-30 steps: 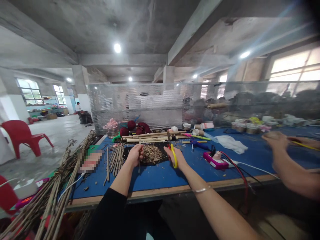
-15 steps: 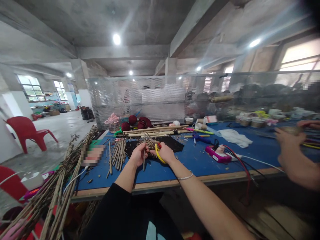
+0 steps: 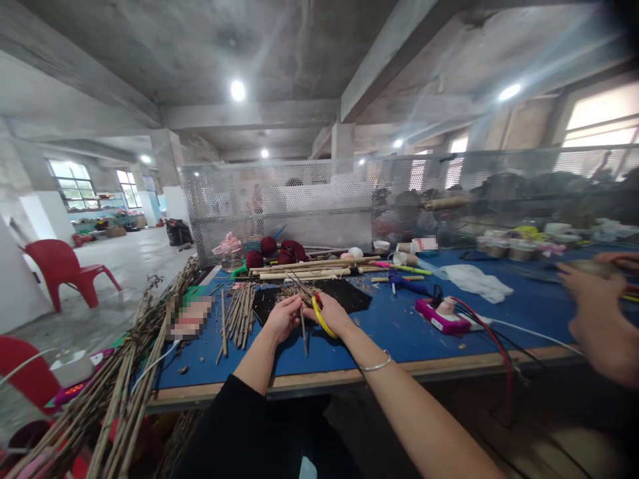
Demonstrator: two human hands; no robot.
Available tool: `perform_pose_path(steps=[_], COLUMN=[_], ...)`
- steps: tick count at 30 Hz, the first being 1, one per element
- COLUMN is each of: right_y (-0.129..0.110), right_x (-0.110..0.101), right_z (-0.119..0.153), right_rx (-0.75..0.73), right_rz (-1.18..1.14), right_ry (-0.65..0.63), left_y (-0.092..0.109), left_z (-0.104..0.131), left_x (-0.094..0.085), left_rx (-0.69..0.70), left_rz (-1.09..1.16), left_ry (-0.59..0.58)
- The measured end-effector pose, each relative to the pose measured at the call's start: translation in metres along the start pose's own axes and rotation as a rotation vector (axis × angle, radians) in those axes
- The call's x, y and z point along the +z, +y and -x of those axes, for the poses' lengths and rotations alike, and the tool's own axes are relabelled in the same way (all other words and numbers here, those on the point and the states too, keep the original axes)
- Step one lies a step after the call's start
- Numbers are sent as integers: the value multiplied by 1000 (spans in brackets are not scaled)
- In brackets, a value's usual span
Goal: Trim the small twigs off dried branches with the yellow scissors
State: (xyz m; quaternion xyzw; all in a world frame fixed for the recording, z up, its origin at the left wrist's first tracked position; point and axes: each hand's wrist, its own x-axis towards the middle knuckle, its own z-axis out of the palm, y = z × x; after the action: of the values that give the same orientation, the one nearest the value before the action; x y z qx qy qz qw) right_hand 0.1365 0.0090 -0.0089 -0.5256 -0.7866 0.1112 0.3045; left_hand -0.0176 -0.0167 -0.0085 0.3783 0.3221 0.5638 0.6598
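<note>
My right hand (image 3: pixel 333 315) is closed round scissors (image 3: pixel 322 318) with a yellow handle, the blades pointing away from me over a black cloth (image 3: pixel 352 296). Pinched in my left hand (image 3: pixel 286 318) is a short thin stick (image 3: pixel 304 334), its lower end hanging toward me. Both hands are close together over the near edge of the cloth. Small brown clippings (image 3: pixel 287 291) lie on the cloth beyond my fingers. Left of my hands, several cut sticks (image 3: pixel 240 318) rest side by side on the blue table (image 3: pixel 369 346).
A bundle of long dry stalks (image 3: pixel 124 359) leans over the table's left edge. Longer pale rods (image 3: pixel 304 271) and dark red yarn balls (image 3: pixel 268 247) lie at the back. To the right are a blue glue gun (image 3: pixel 412 285), a purple power strip (image 3: pixel 442 317), white cloth (image 3: pixel 476 282) and a co-worker's hands (image 3: pixel 594 293).
The stick in my left hand has swung, its lower end now farther right and nearer me. My hands have drawn closer together. The whole view has shifted slightly.
</note>
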Motion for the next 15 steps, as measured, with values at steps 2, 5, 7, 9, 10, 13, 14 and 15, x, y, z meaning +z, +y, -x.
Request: perform_pose_path(steps=[2, 5, 7, 9, 10, 13, 14, 15], right_y=[1, 1, 0, 0, 0, -2, -2, -3], right_x=[0, 1, 1, 1, 0, 0, -1, -1], right_z=[0, 0, 0, 1, 1, 2, 3, 3], right_rx=[-28, -40, -28, -3, 12, 46, 53, 58], right_rz=[-20, -37, -29, 1, 22, 82, 94, 102], right_ry=[-2, -5, -15, -33, -41, -62, -64, -65], left_y=[0, 1, 1, 0, 0, -2, -2, -2], left_z=[0, 1, 1, 0, 0, -1, -2, -2], left_x=[1, 2, 2, 1, 1, 0, 0, -1], left_rx=[-2, -2, 5, 13, 16, 22, 24, 26], left_rz=[3, 9, 12, 10, 7, -9, -16, -22], left_ry=[3, 11, 8, 0, -3, 4, 10, 17])
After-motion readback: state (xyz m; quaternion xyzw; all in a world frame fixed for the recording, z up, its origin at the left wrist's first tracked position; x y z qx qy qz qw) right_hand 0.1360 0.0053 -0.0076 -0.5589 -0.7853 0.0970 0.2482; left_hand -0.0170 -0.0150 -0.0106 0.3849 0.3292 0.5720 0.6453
